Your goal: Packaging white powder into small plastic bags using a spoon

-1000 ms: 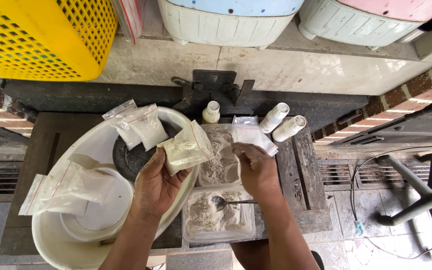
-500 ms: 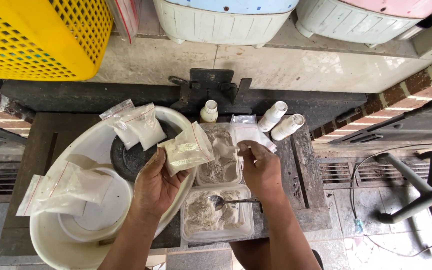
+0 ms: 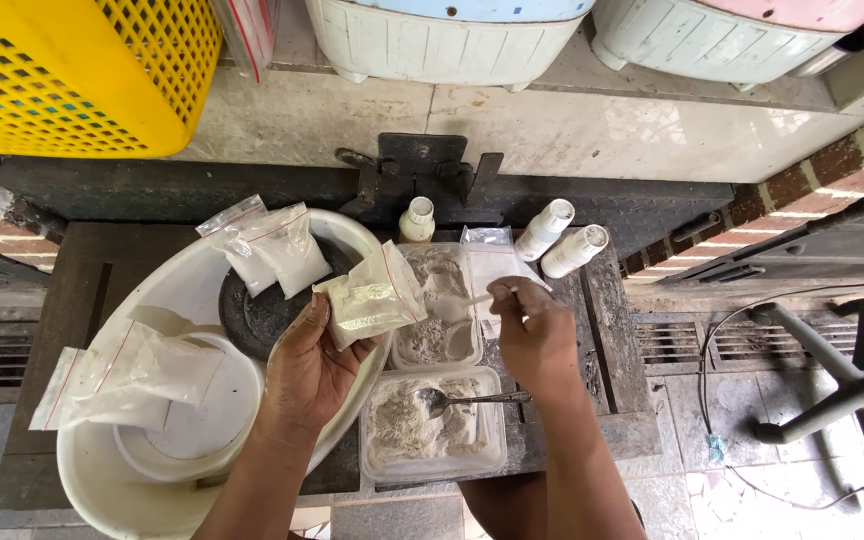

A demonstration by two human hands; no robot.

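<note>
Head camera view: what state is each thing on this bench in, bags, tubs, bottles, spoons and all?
Small zip bag: held in left hand, partly filled with white powder.
White spoon: pinched in right hand, over the far tub.
Far tub: open, holding powder.
Near tub: open, metal spoon resting in it.
Three bottles: capped; one upright, two lying.
Filled bags: resting on the white basin.

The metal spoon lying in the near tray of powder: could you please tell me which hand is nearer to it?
Right. The right hand hovers just above the metal spoon, close to its handle, while the left hand is off to the spoon's left, holding a small powder bag.
</note>
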